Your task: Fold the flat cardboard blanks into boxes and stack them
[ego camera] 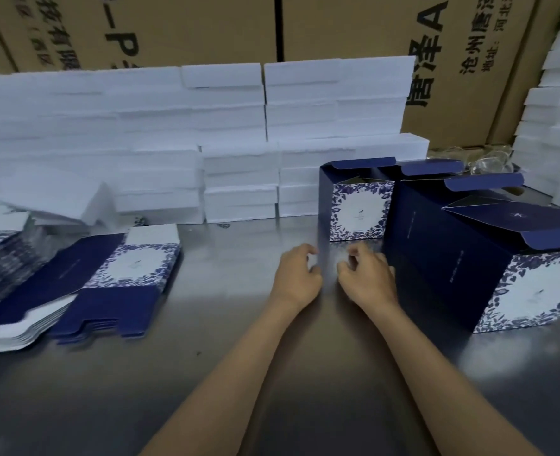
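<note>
A pile of flat navy and floral cardboard blanks lies on the steel table at the left. Two folded navy boxes stand upright with their top flaps open: a smaller-looking one at centre right and a nearer one at the right. My left hand and my right hand hover side by side just in front of the centre box. Their fingers hang loosely curled and hold nothing. Neither hand touches a box.
Stacks of white foam blocks line the back of the table, with more at the far right. Big brown cartons stand behind them. Another heap of blanks sits at the left edge. Clear glassware lies behind the boxes.
</note>
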